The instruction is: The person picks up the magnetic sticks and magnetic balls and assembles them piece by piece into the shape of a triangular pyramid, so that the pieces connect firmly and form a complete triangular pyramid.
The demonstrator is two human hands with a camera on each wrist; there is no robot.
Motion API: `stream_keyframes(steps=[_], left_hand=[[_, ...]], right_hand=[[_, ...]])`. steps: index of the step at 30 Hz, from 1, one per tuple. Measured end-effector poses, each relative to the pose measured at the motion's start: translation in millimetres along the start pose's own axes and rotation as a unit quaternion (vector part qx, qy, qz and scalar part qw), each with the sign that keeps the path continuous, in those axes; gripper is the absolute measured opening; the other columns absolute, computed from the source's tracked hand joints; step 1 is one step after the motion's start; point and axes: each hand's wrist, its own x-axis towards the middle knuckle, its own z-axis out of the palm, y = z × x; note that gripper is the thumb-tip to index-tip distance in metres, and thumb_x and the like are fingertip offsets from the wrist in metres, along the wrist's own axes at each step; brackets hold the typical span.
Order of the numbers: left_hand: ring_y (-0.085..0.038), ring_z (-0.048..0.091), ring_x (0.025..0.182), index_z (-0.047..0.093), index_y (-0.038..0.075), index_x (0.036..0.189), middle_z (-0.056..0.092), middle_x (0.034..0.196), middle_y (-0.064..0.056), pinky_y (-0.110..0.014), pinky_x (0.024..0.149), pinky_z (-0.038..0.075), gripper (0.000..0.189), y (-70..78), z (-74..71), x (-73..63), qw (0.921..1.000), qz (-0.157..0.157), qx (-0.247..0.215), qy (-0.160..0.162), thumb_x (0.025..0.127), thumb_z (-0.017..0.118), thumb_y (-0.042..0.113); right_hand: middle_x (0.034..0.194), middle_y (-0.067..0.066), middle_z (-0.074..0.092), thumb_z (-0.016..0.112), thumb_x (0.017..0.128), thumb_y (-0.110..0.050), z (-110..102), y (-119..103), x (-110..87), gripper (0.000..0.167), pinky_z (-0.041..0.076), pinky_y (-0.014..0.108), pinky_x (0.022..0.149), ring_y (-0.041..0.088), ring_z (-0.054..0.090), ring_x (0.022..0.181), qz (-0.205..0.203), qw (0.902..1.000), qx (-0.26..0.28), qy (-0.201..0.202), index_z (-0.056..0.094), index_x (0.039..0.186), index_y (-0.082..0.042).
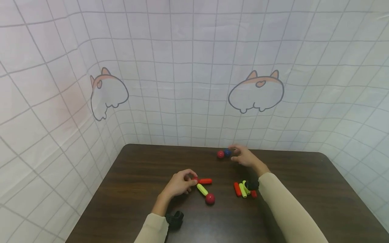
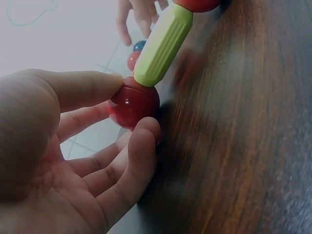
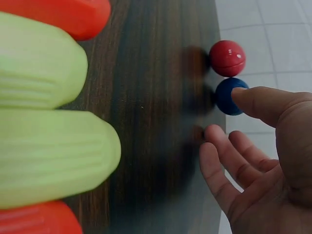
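Note:
My left hand (image 1: 179, 183) pinches a glossy red ball (image 2: 134, 107) between thumb and fingers, low over the brown table. From that ball a yellow-green rod (image 1: 202, 189) runs to a second red ball (image 1: 210, 198). A red rod (image 1: 205, 181) points right from the held ball; whether it is joined there I cannot tell. At the table's far edge my right hand (image 1: 244, 157) reaches beside a blue ball (image 3: 227, 97), fingers loosely spread. Its thumb overlaps the blue ball in the right wrist view. Another red ball (image 1: 220, 154) touches the blue one on its left.
Below the right forearm lie several loose rods, among them a red rod (image 1: 237, 189) and a yellow-green rod (image 1: 242, 190), partly hidden by the black wrist camera (image 1: 252, 185). A white gridded cloth (image 1: 194, 84) hangs behind the table (image 1: 127, 199).

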Motion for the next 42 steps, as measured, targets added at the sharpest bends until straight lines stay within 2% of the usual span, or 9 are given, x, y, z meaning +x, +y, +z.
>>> stream_keyframes(steps=[3,7,11,14,17,28,36,39,42], left_hand=[[-0.018,0.065,0.067,0.068,0.017,0.118,0.065,0.088,-0.010,-0.033,0.060,0.056,0.022,-0.4,0.3,1.5,1.0000,0.002,-0.002,-0.001,0.098,0.070,0.025],[-0.018,0.065,0.066,0.068,0.017,0.116,0.065,0.087,-0.009,-0.034,0.059,0.056,0.020,-0.2,1.0,4.7,1.0000,0.006,0.001,-0.003,0.098,0.070,0.024],[-0.018,0.064,0.065,0.068,0.017,0.115,0.065,0.085,-0.009,-0.034,0.059,0.056,0.019,0.0,1.1,5.1,0.9999,0.011,0.004,-0.003,0.098,0.070,0.023],[-0.018,0.064,0.065,0.068,0.016,0.116,0.065,0.085,-0.009,-0.033,0.058,0.056,0.019,-0.4,0.7,4.2,0.9999,0.010,0.006,-0.002,0.098,0.070,0.023],[-0.018,0.064,0.065,0.069,0.017,0.115,0.065,0.084,-0.009,-0.034,0.058,0.056,0.019,-1.8,0.4,4.1,0.9999,0.010,0.006,0.000,0.098,0.070,0.023],[-0.018,0.064,0.065,0.069,0.015,0.115,0.065,0.084,-0.009,-0.034,0.058,0.056,0.020,-4.9,1.8,3.8,0.9999,0.011,-0.001,0.005,0.097,0.071,0.024],[-0.018,0.064,0.065,0.069,0.014,0.115,0.064,0.085,-0.011,-0.034,0.058,0.056,0.021,-4.9,0.9,2.6,0.9999,0.015,-0.007,0.003,0.097,0.071,0.024],[-0.018,0.064,0.065,0.069,0.015,0.115,0.064,0.085,-0.010,-0.034,0.058,0.056,0.019,-5.2,0.9,2.9,0.9999,0.015,-0.007,0.003,0.097,0.071,0.024],[-0.018,0.064,0.065,0.069,0.016,0.114,0.064,0.085,-0.010,-0.034,0.058,0.056,0.018,-5.6,0.5,3.2,0.9999,0.014,-0.005,0.003,0.098,0.071,0.024]], right_hand=[[0.143,0.038,0.046,0.064,0.097,-0.002,2.1,1.7,4.0,0.051,0.055,0.034,0.070,0.028,0.066,0.089,-0.001,1.0000,-0.006,0.003,0.048,0.146,-0.003],[0.142,0.037,0.048,0.063,0.098,-0.001,4.0,0.1,6.3,0.048,0.056,0.036,0.071,0.032,0.066,0.087,0.001,0.9997,-0.020,0.011,0.050,0.145,-0.003],[0.138,0.034,0.053,0.063,0.098,-0.003,6.3,-4.7,8.1,0.044,0.054,0.049,0.085,0.041,0.063,0.108,-0.007,0.9985,-0.050,0.021,0.053,0.141,-0.003],[0.137,0.033,0.055,0.063,0.097,-0.003,8.6,-6.9,11.7,0.042,0.049,0.058,0.098,0.047,0.056,0.125,-0.016,0.9974,-0.065,0.026,0.055,0.138,-0.003],[0.138,0.032,0.056,0.064,0.097,-0.003,10.9,-6.3,16.0,0.041,0.045,0.062,0.103,0.049,0.052,0.130,-0.017,0.9974,-0.064,0.029,0.057,0.137,-0.004],[0.139,0.033,0.054,0.064,0.097,-0.003,14.3,-3.0,25.2,0.039,0.044,0.063,0.105,0.050,0.052,0.131,-0.004,0.9977,-0.065,0.019,0.057,0.136,-0.004],[0.137,0.033,0.057,0.063,0.098,-0.004,15.2,-3.9,24.8,0.036,0.045,0.062,0.103,0.051,0.054,0.128,0.008,0.9974,-0.067,0.025,0.056,0.133,-0.004],[0.138,0.032,0.057,0.062,0.099,-0.005,14.3,-1.1,23.0,0.035,0.046,0.060,0.102,0.049,0.054,0.129,0.015,0.9974,-0.064,0.031,0.057,0.133,-0.005],[0.138,0.032,0.057,0.061,0.099,-0.004,12.4,0.9,20.2,0.034,0.052,0.054,0.095,0.045,0.061,0.121,0.013,0.9976,-0.058,0.036,0.056,0.132,-0.004]])
